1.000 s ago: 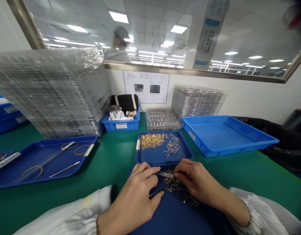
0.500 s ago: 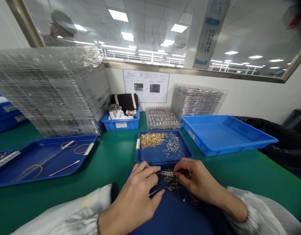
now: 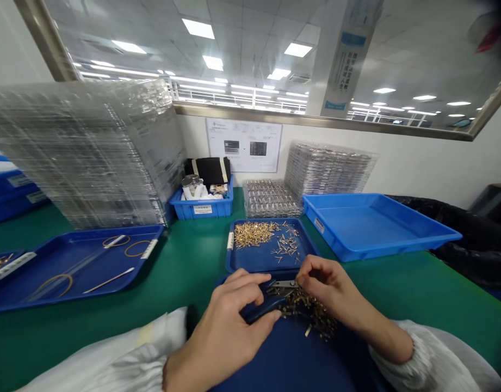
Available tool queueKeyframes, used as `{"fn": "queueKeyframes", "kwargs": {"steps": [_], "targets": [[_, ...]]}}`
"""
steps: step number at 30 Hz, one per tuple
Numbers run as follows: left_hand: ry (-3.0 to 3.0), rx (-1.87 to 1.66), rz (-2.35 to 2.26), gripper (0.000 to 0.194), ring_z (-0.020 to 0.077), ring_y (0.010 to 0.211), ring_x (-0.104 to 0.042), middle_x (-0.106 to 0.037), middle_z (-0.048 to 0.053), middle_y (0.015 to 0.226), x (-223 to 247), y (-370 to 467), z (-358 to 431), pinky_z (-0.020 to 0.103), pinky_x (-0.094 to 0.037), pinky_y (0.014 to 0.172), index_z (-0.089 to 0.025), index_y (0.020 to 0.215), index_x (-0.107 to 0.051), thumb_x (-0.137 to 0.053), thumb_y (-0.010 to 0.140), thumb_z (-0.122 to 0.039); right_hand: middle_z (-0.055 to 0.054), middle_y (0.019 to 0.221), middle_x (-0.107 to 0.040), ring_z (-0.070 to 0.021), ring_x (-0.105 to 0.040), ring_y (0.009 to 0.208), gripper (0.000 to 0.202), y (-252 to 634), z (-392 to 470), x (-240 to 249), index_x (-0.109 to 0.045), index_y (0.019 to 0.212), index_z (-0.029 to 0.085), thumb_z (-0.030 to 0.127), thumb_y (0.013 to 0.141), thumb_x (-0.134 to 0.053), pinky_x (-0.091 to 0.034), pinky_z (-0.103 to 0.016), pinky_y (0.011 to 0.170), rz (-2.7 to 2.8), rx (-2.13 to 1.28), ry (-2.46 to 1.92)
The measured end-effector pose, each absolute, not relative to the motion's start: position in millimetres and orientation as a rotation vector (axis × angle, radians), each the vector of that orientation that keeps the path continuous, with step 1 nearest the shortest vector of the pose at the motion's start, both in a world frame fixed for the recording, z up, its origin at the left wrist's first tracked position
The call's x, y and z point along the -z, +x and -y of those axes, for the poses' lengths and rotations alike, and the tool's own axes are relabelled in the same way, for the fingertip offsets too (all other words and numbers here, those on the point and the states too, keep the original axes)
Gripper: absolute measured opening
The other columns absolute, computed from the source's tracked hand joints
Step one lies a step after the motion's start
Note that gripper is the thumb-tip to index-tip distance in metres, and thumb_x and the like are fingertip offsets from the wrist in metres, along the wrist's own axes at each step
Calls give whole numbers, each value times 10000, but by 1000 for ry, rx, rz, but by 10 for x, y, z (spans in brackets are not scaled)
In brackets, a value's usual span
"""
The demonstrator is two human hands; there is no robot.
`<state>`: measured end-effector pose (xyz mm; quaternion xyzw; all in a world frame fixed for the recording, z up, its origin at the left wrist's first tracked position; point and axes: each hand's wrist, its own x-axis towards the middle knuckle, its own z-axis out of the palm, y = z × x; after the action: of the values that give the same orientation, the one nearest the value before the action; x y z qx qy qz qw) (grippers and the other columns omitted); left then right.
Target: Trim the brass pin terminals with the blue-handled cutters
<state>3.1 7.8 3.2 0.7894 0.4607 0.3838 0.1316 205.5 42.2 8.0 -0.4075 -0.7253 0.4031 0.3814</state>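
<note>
My left hand (image 3: 229,321) is closed around the dark blue handles of a pair of pliers (image 3: 261,309), with the index finger stretched along the upper handle. Their metal jaws point right, towards the fingertips of my right hand (image 3: 335,288). That hand is pinched at the jaw tips; whatever small piece sits between its thumb and finger is hidden. Below both hands, a pile of small brass-coloured metal pins (image 3: 311,313) lies in a dark blue tray (image 3: 283,354). Just beyond, a second blue tray (image 3: 250,262) holds a heap of shiny gold pins (image 3: 252,234) and a looser scatter beside it.
On the left, a blue tray (image 3: 91,256) carries rubber bands and a cotton swab (image 3: 109,280). Tall stacks of clear plastic trays (image 3: 111,152) stand behind it. A blue bin (image 3: 203,209) and a large shallow blue tray (image 3: 376,223) sit at the back. A black bag (image 3: 470,234) is far right.
My right hand has shifted slightly right and up, showing more of the pin pile. The pliers have turned a little, their jaws still at my right fingertips.
</note>
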Motion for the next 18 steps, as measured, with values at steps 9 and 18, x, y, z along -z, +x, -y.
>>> {"fn": "queueKeyframes", "kwargs": {"steps": [9,18], "targets": [[2570,-918,-1152,150,233,959,-535,-640,33,1041,-26,-24,-87,472,-451,887,-164,597,-531,-614,716,-204,20,679,-552,-113,-474,656,148,2096,-410,-101,-537,692,157,27,622,-520,-341,-256,683,2441,-357,-945],[2602,-903,-1223,135,242,999,-504,-624,21,1081,-5,-8,-84,503,-413,912,-173,617,-548,-603,732,-216,17,714,-573,-121,-510,677,65,2116,-418,-113,-552,737,179,119,760,-541,-368,-246,660,2458,-410,-969]]}}
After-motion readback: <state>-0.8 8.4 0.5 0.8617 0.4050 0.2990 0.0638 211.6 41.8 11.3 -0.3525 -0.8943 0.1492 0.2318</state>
